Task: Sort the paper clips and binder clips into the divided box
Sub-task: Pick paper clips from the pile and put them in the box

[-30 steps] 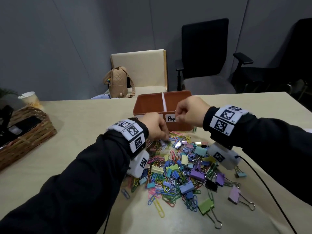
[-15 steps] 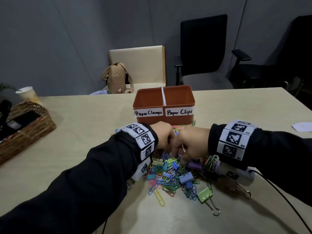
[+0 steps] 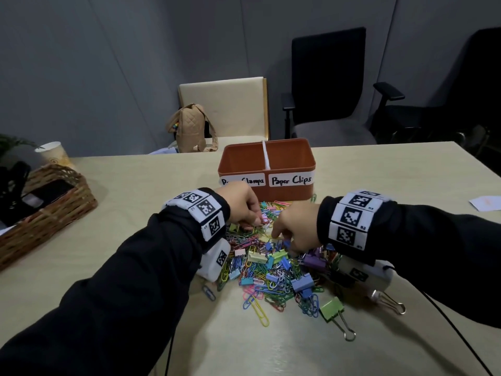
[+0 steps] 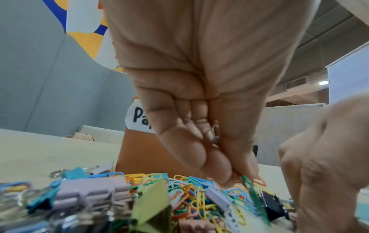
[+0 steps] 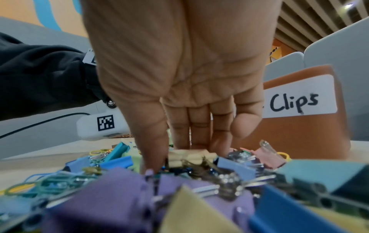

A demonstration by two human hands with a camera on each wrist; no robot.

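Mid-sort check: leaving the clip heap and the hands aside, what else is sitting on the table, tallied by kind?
Divided box: 1
Wicker basket: 1
Paper cup: 1, at the far edge behind the basket
Paper slip: 1
Total: 4

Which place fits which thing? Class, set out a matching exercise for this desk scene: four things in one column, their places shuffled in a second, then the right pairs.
Things
1. wicker basket
2. divided box
3. backpack
4. green binder clip

Places
A. on the cream chair
B. near edge of the clip pile
C. table's left side
D. just beyond the clip pile

Pairs: 1-C, 2-D, 3-A, 4-B
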